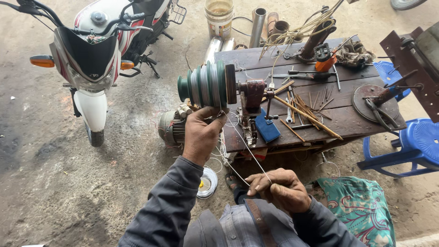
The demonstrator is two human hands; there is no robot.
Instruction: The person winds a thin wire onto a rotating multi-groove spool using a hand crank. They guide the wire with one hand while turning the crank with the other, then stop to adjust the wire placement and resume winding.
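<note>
While the left hand [201, 135] cups the underside of the green stepped winding form [206, 85], steadying it on its spindle at 12 o'clock, the right hand [280, 188] at 5 o'clock pinches thin wire [247, 147] between closed fingers, keeping it taut toward the form. Behind it, the bench [347, 121] carries loose tools.

Left hand [200, 133] under green winding former [206, 85], right hand [280, 188] pinching thin wire [247, 147] — cluttered wooden workbench [347, 120], motorcycle [98, 50] nearby
</note>
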